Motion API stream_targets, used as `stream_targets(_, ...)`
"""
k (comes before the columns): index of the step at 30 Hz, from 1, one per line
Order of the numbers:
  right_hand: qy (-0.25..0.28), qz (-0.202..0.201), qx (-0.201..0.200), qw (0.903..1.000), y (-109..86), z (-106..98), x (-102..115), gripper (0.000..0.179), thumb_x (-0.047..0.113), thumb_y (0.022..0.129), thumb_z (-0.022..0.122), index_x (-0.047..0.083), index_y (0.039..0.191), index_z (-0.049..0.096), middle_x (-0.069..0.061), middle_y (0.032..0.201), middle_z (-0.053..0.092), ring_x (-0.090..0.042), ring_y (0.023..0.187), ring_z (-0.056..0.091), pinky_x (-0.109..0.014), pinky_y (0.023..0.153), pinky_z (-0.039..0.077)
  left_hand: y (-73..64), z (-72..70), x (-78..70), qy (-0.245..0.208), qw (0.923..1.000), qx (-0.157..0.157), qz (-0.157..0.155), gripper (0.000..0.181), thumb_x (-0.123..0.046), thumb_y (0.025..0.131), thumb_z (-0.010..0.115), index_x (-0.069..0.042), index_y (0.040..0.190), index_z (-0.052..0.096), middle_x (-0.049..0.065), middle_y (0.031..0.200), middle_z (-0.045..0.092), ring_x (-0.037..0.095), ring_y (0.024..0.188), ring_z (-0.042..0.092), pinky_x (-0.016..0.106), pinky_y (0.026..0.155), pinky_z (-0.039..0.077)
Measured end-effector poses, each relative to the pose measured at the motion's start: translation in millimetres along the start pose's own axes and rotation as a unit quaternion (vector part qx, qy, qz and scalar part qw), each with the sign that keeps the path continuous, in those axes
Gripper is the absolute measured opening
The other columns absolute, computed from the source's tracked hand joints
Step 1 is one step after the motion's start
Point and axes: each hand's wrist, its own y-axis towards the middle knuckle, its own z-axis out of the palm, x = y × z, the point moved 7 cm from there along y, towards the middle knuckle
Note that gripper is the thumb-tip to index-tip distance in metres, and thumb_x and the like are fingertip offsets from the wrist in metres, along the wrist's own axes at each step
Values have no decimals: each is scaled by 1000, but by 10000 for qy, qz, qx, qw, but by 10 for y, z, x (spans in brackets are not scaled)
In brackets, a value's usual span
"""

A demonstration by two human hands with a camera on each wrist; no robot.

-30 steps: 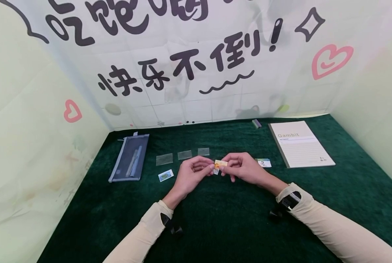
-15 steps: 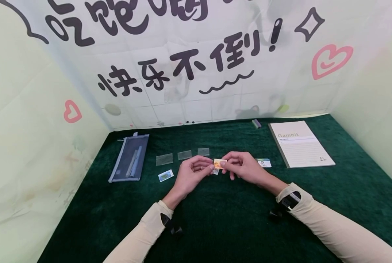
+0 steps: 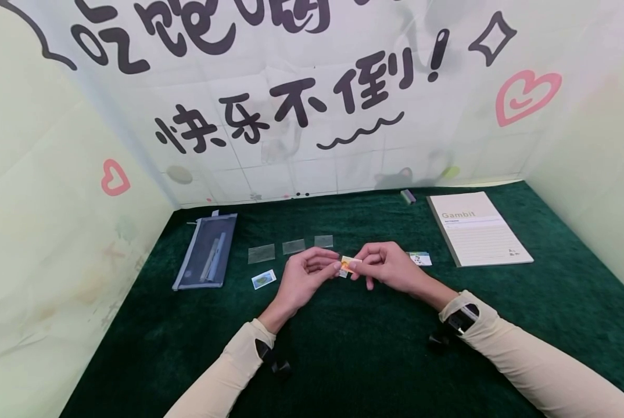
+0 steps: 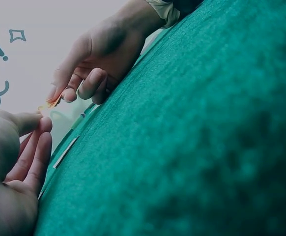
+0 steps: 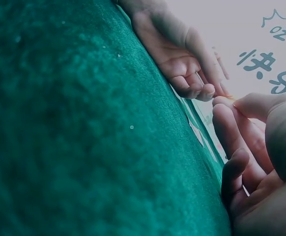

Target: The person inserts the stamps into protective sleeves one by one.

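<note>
In the head view a small orange and yellow stamp (image 3: 350, 263) is held up off the cloth between both hands. My right hand (image 3: 387, 267) pinches its right side with thumb and fingers. My left hand (image 3: 308, 274) pinches at its left edge; whether a clear sleeve is there too is too small to tell. Under the fingertips a pale printed piece (image 3: 343, 274) shows, partly hidden. A blue and green stamp (image 3: 264, 279) lies left of my left hand. Another printed stamp (image 3: 422, 259) lies beyond my right hand, partly covered by it. Both wrist views show the fingertips meeting.
Clear sleeves (image 3: 261, 253) lie in a row behind my left hand. A mesh zip pouch (image 3: 202, 255) with pens sits at the left. A Gambit notepad (image 3: 479, 232) lies at the right, and a small purple and green block (image 3: 408, 197) at the back.
The orange stamp tilts slightly between the fingertips, and the right fingers shift a little over it. Both arms and the things on the cloth stay in place.
</note>
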Motion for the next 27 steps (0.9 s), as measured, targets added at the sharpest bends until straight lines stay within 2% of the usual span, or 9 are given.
stream_targets(10,-78,246,-95,9996,-7,-3,-14,34,46,105,70,13,114,74,-7,100,84,-32,73,74,-39,84,57,0,-6,-1,-71,9999,-69,-14,27,-34,100,80,-21,122,76,2,112,84,23,104,80,37,91,66)
stream_targets(20,-111,-137,-85,9998,19,-15,5,27,37,107,70,15,121,76,-13,101,80,-27,70,70,-34,68,59,-2,-12,0,-71,9999,-89,-25,25,-34,100,80,-19,120,77,3,110,84,23,100,81,35,88,66)
stream_targets(27,-101,-102,-112,9998,3,-23,13,23,36,106,71,19,121,77,-11,103,79,-25,70,69,-32,66,59,-2,0,-19,-55,10000,-4,17,25,-32,100,79,-19,121,76,4,109,84,24,99,81,35,88,66)
